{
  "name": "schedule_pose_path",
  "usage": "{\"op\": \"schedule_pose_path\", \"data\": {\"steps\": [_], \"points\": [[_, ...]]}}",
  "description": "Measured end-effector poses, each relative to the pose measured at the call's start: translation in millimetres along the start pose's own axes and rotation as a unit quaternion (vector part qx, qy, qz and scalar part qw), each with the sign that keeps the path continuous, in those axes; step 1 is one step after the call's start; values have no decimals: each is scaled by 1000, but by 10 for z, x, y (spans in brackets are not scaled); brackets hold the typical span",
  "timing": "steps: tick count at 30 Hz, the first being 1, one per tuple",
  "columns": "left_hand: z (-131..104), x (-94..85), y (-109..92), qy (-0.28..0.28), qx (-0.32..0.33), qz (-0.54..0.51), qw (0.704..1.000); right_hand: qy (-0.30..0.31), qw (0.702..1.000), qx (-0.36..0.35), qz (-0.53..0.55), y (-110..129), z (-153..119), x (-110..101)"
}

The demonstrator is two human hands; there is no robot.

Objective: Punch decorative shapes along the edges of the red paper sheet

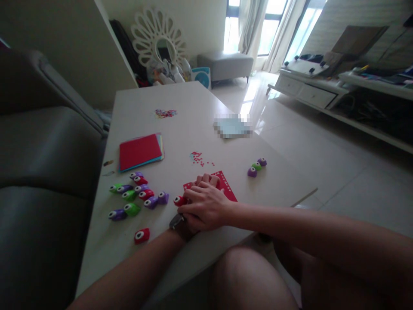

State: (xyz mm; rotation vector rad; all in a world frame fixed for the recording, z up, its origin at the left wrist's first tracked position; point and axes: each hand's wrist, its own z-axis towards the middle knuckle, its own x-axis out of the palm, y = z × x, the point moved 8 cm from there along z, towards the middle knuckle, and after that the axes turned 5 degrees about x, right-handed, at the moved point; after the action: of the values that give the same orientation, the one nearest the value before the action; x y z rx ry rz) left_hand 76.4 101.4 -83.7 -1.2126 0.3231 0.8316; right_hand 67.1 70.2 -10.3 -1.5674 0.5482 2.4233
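My right hand (206,202) lies across the back of my left hand (207,178), its fingers stretched out flat over it. A red craft punch (179,200) with a white-ringed face pokes out at the left side of the stacked hands. My left hand seems curled over this punch, though the grip is mostly covered. Beneath both hands rests a sheet of red paper (229,192), with a row of small punched holes along its visible edges. A dark watch (177,221) sits on my left wrist.
Several purple, green and red punches (129,196) cluster at left; one red punch (142,235) sits nearer me. Three more punches (256,166) stand at right. Stacked coloured paper (140,151), confetti piles (165,113) and a blurred pale item (232,127) lie on the white table (135,103).
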Motion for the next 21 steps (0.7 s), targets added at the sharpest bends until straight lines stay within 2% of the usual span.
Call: {"op": "schedule_pose_path", "data": {"steps": [2, 4, 7, 12, 14, 16, 17, 18, 19, 21], "points": [[5, -93, -80, -59, -61, -37, 996, -7, 1000, 1, 4, -7, -12, -10], [3, -125, -177, -84, -106, -96, 986, -12, 1000, 0, 8, -5, -32, -14], [-33, -243, -167, -151, -164, -138, 965, -10, 1000, 1, 8, -5, -55, -10], [-105, -192, 86, -135, -222, -119, 958, -7, 1000, 0, 4, -3, -73, -11], [-137, -164, 146, -156, -208, -130, 957, -12, 1000, -2, 2, -3, -77, -13], [-137, -149, 143, -199, -133, -217, 946, -17, 1000, -1, 0, -6, -78, -11], [-136, -167, 128, -230, -74, -287, 927, -19, 1000, -1, 0, -7, -79, -9], [-152, -216, 130, -273, -12, -367, 889, -22, 1000, -1, 1, -7, -79, -8], [-178, -271, 151, -313, 47, -444, 838, -23, 1000, -1, 1, -7, -79, -4], [-213, -344, 231, -357, 122, -555, 742, -23, 1000, -2, 3, -6, -79, 3]]}}
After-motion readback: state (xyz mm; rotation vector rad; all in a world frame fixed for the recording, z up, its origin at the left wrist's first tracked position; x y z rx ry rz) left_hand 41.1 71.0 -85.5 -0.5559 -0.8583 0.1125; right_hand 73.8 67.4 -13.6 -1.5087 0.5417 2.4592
